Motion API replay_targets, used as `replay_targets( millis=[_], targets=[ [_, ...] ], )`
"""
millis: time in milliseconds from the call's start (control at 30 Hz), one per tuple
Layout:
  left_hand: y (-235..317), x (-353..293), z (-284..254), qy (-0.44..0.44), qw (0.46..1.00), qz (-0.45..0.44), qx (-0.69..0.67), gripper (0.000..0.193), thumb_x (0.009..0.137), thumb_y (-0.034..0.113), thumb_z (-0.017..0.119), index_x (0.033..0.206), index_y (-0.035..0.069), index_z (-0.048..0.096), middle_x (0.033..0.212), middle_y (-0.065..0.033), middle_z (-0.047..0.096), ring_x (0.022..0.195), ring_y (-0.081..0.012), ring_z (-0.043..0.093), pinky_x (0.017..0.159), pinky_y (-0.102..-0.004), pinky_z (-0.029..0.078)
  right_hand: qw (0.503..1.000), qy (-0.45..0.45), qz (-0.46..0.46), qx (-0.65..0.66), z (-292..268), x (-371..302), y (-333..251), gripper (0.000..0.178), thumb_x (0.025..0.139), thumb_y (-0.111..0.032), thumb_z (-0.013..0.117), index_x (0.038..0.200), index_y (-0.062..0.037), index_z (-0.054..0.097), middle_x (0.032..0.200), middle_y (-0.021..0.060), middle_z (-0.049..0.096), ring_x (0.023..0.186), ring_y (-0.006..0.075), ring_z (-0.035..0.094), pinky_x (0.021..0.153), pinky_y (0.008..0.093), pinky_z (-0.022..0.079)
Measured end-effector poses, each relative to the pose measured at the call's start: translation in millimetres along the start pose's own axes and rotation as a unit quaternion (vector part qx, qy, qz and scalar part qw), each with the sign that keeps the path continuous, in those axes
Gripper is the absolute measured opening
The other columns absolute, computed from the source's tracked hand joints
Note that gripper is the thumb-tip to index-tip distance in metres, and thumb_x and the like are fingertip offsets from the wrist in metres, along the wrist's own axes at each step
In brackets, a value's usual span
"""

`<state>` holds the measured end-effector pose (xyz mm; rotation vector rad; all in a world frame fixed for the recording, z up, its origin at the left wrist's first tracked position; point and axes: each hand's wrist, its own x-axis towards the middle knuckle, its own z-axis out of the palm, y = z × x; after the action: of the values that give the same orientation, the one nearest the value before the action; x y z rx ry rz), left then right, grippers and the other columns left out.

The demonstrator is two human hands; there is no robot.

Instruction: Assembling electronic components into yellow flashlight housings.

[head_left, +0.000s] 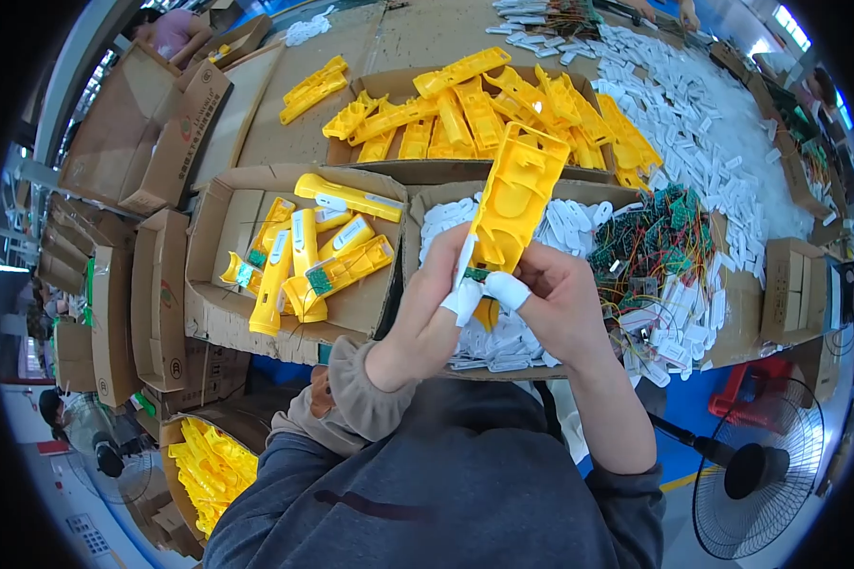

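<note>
Above a box of white parts I hold up a yellow plastic flashlight shell half (520, 194), its hollow inside facing me. My left hand (429, 302) is closed round its lower left side, where a slim white plastic piece (464, 260) also shows by the fingers. My right hand (562, 302) is closed at the lower right end. Between the two thumbs, both in white finger covers, sits a small green circuit board (476, 274) at the shell's lower end. My fingertips partly hide it, so I cannot tell whether it is seated.
On the left stands a carton (201, 294) of yellow flashlight bodies, some with boards. Behind my hands lies a box of yellow shells (413, 142). Green boards with wires (655, 237) and white plastic pieces (674, 123) spread rightward. A black fan (754, 469) stands lower right.
</note>
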<state>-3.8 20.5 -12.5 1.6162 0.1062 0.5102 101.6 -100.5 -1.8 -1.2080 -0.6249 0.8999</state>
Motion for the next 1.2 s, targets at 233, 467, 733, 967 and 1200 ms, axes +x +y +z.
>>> replay_targets(
  millis=[233, 467, 733, 967, 1200],
  targets=[
    [-1.4, 6.0, -9.6, -0.049, 0.991, 0.007, 0.126, 0.035, 0.078, 0.005, 0.043, 0.113, -0.002, 0.041, 0.086, -0.017, 0.054, 0.073, -0.0284, 0.057, 0.065, -0.0337, 0.045, 0.995, 0.084, -0.049, 0.03, 14.1, -1.6, 17.8, 0.029, 0.081, -0.001, 0.063, 0.109, 0.0036, 0.057, 0.097, 0.0064, 0.064, 0.089, 0.011, 0.061, 0.077, 0.024, 0.048],
    [-9.1, 18.1, -9.8, -0.012, 0.972, -0.09, -0.218, 0.037, 0.093, 0.025, 0.037, 0.12, 0.0, 0.04, 0.106, -0.0133, 0.055, 0.089, -0.022, 0.058, 0.079, -0.031, 0.046, 0.98, -0.072, -0.022, 0.184, -8.5, 12.7, 48.6, 0.069, 0.086, -0.05, 0.053, 0.133, -0.0015, 0.036, 0.11, -0.0006, 0.052, 0.103, 0.0087, 0.048, 0.093, 0.0266, 0.036],
    [-14.7, 28.9, -30.7, 0.095, 0.932, -0.125, -0.328, 0.047, 0.096, 0.042, 0.034, 0.121, 0.004, 0.044, 0.098, -0.0112, 0.058, 0.082, -0.0192, 0.059, 0.07, -0.0309, 0.05, 0.986, -0.079, 0.08, -0.123, 50.3, -36.3, 53.2, 0.055, 0.087, -0.01, 0.055, 0.135, -0.0032, 0.031, 0.088, 0.0047, 0.056, 0.072, 0.0099, 0.055, 0.067, 0.0257, 0.045],
    [-15.2, 21.5, -39.6, 0.092, 0.979, -0.107, -0.146, 0.035, 0.097, 0.029, 0.039, 0.121, 0.004, 0.043, 0.092, -0.007, 0.057, 0.083, -0.0137, 0.057, 0.073, -0.0266, 0.047, 0.818, 0.088, -0.206, -0.53, 10.7, -62.7, -42.7, 0.035, 0.079, 0.002, 0.056, 0.114, -0.0017, 0.052, 0.095, 0.0111, 0.064, 0.063, 0.0135, 0.06, 0.056, 0.0283, 0.047],
    [-5.8, 0.3, -6.3, -0.037, 0.99, -0.138, -0.002, 0.036, 0.084, 0.006, 0.06, 0.117, 0.002, 0.045, 0.094, -0.0047, 0.057, 0.083, -0.0153, 0.058, 0.072, -0.0294, 0.047, 0.941, 0.235, -0.145, -0.194, -30.4, 1.4, -32.9, 0.025, 0.08, 0.002, 0.055, 0.104, -0.0022, 0.047, 0.09, 0.0091, 0.064, 0.056, 0.0141, 0.06, 0.046, 0.0265, 0.047]
  ],
)
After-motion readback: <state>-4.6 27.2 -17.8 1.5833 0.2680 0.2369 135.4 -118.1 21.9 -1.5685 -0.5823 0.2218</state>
